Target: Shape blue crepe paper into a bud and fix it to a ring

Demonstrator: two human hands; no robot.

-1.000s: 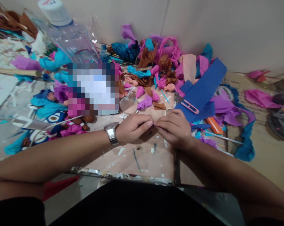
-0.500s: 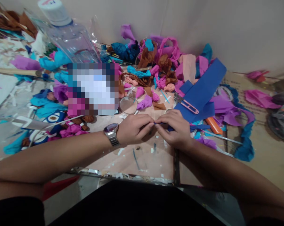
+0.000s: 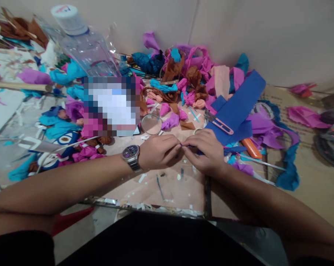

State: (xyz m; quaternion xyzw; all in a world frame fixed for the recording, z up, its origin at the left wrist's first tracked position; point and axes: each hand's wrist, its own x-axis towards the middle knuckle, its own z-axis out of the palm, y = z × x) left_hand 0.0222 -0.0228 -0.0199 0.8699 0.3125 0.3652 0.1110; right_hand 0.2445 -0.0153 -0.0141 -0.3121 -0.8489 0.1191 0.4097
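Observation:
My left hand (image 3: 158, 152) and my right hand (image 3: 205, 152) meet fingertip to fingertip above the middle of the table. Both are closed in a pinch on a thin piece of dark blue paper (image 3: 201, 152), mostly hidden by the fingers; a bit of it shows below my right hand. A wristwatch sits on my left wrist. Just beyond my right hand lies a large blue crepe paper piece (image 3: 240, 101), with pink thread snips (image 3: 222, 123) resting on it. An orange-handled tool (image 3: 251, 148) lies right of that hand.
Crumpled pink, purple, brown and turquoise paper (image 3: 193, 75) is heaped along the wall. A clear bottle (image 3: 92, 51) with a white cap stands behind a pixelated patch. Left of centre is a clear round ring (image 3: 151, 124). Paper scraps litter the table's front edge (image 3: 155, 210).
The watch face has lit up. Items at the left appear slightly farther right in view. Both hands keep almost the same pinch and place.

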